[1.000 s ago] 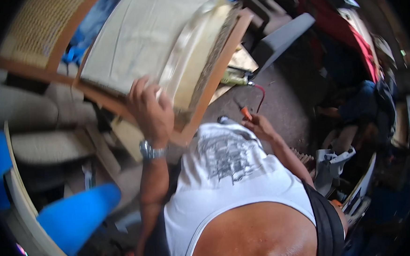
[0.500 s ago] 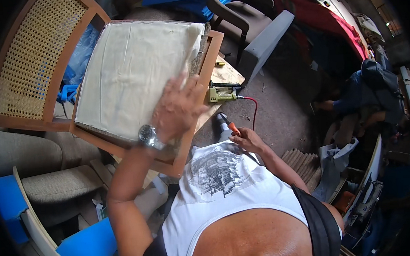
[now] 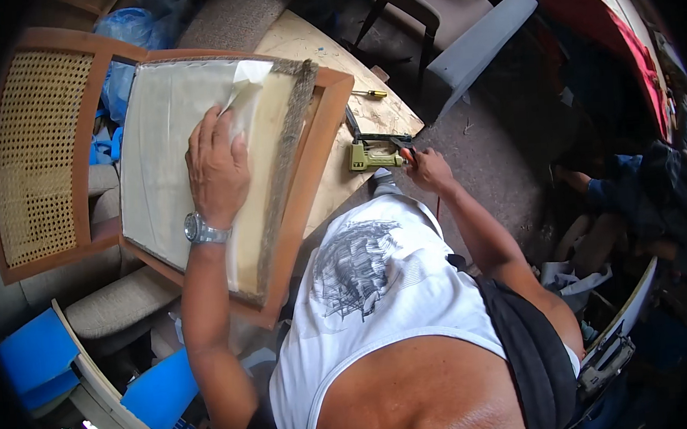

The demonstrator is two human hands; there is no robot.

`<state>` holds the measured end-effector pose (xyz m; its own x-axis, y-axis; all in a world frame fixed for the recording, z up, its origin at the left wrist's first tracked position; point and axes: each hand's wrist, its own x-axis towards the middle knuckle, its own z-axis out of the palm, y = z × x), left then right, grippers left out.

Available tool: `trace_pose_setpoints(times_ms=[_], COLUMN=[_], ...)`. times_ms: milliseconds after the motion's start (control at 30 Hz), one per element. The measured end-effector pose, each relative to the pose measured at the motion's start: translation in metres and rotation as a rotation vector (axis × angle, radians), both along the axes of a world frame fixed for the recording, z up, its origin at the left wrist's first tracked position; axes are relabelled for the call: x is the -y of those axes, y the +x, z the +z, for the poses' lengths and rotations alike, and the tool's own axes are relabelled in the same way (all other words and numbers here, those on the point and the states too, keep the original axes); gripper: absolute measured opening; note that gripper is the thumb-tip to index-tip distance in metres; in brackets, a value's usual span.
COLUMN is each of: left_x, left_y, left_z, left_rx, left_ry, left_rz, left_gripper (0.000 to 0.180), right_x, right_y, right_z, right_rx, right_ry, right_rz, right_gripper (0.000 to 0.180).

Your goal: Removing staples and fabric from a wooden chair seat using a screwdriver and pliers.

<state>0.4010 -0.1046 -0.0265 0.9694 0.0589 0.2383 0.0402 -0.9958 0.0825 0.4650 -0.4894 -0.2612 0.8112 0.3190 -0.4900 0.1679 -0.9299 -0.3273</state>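
Note:
My left hand [image 3: 219,171], a watch at its wrist, lies with stretched fingers on the white cloth [image 3: 166,139] covering a chair seat. By its fingertips the cloth edge is turned back, baring a pale yellowish strip [image 3: 265,148] and a fuzzy grey-brown border [image 3: 285,155]. The seat sits askew in a brown wooden chair frame [image 3: 325,141]. On the right, my right hand [image 3: 430,170] is closed around an orange-handled screwdriver [image 3: 409,157], its shaft pointing at a green staple gun [image 3: 367,156] on the plywood. Part of the handle is hidden by my fingers.
The chair's cane back [image 3: 41,154] stands at the left. A yellow-handled screwdriver [image 3: 371,93] lies on the plywood board [image 3: 385,117]. Beyond are a grey panel [image 3: 479,45] and an armchair; cushions [image 3: 125,302] and blue panels [image 3: 38,359] crowd the lower left.
My left hand has moved left, and the cloth's right edge is now folded back, uncovering the pale strip. My right hand has shifted up and right, bringing the screwdriver beside the staple gun.

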Motion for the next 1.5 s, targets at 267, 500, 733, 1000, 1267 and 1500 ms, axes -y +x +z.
trace_pose_setpoints(times_ms=[267, 500, 733, 1000, 1267, 1500], left_x=[-0.031, -0.074, -0.103, -0.109, -0.100, -0.082], left_y=[0.080, 0.133, 0.175, 0.183, 0.166, 0.137], left_z=[-0.021, -0.034, -0.067, -0.077, -0.054, -0.029], left_rx=[0.111, 0.077, 0.135, 0.080, 0.171, 0.227], left_ry=[-0.196, -0.006, -0.017, -0.131, -0.186, -0.196], left_rz=[0.122, 0.130, 0.129, 0.085, 0.066, 0.077], left_gripper=[0.048, 0.064, 0.041, 0.023, 0.022, 0.026], right_x=[-0.081, -0.148, -0.204, -0.209, -0.158, -0.180], right_y=[0.121, 0.201, 0.256, 0.269, 0.241, 0.155], right_z=[-0.089, -0.162, -0.204, -0.226, -0.043, 0.211], right_rx=[-0.059, 0.162, 0.056, -0.024, -0.086, -0.254], right_ry=[-0.189, 0.040, -0.009, -0.069, 0.923, 1.122], right_rz=[0.444, 0.371, 0.278, 0.220, -0.364, 0.093], right_gripper=[0.057, 0.049, 0.040, 0.031, 0.028, 0.042])
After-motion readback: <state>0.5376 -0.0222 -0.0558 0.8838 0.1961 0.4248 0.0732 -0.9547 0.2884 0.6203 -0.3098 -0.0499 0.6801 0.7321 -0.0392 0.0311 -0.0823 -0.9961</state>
